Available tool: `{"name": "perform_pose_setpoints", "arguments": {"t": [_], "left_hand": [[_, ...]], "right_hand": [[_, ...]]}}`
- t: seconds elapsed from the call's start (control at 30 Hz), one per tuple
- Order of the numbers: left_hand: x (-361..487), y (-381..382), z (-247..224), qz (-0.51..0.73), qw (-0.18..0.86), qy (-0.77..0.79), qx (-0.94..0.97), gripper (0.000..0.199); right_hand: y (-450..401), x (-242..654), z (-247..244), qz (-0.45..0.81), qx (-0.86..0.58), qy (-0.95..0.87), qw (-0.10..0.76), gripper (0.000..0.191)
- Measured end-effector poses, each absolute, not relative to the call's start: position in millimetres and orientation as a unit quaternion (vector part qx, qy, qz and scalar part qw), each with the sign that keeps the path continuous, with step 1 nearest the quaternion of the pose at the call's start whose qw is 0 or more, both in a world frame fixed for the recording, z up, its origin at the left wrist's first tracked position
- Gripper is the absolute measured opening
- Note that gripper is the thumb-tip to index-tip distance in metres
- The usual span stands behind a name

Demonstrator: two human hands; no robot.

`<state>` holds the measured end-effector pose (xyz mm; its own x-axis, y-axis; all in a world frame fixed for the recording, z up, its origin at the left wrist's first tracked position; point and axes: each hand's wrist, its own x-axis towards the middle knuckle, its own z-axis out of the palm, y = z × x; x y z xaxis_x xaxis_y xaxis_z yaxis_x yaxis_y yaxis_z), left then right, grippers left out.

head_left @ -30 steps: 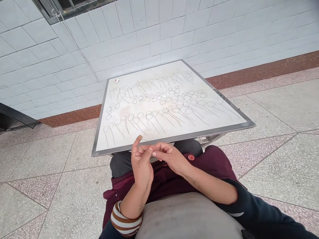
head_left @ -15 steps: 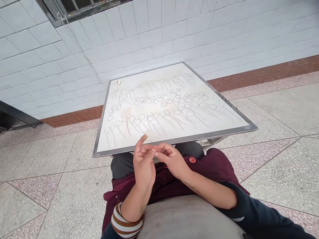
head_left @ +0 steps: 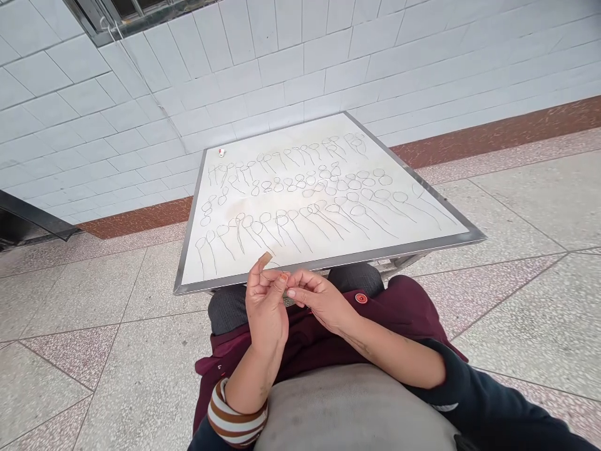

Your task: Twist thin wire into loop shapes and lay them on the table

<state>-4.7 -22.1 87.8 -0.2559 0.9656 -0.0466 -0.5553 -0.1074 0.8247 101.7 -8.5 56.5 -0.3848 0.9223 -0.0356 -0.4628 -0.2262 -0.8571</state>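
Just beyond my lap, at the near edge of a white board table, my two hands meet fingertip to fingertip. My left hand pinches a thin wire between thumb and fingers; a tan wrap covers one raised fingertip. Thumb and forefinger of my right hand are pressed together beside the left thumb, on the same wire as far as it shows. Rows of thin wire pieces lie on the table, some with a loop and long tails, others as small double loops.
A small white and red object sits at the table's far left corner. Behind the table stands a white tiled wall, with a barred window and a hanging cord at upper left. Grey metal edging borders the tabletop.
Both hands have shifted slightly left in view. The thumbs sit a little farther apart, and less of the wire shows above the fingers.
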Motion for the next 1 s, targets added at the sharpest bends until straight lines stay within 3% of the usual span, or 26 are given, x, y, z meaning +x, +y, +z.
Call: {"name": "perform_pose_setpoints", "arguments": {"t": [0.37, 1.0], "left_hand": [[-3.5, -23.5, 88.8, 0.703, 0.534, 0.389, 0.263, 0.047], [-1.4, -32.7, 98.6, 0.711, 0.537, 0.374, 0.256, 0.045]], "right_hand": [[-10.9, 98.7, 53.0, 0.764, -0.290, -0.327, 0.474, 0.025], [-20.4, 98.3, 55.6, 0.611, -0.333, -0.460, 0.552, 0.023]]}}
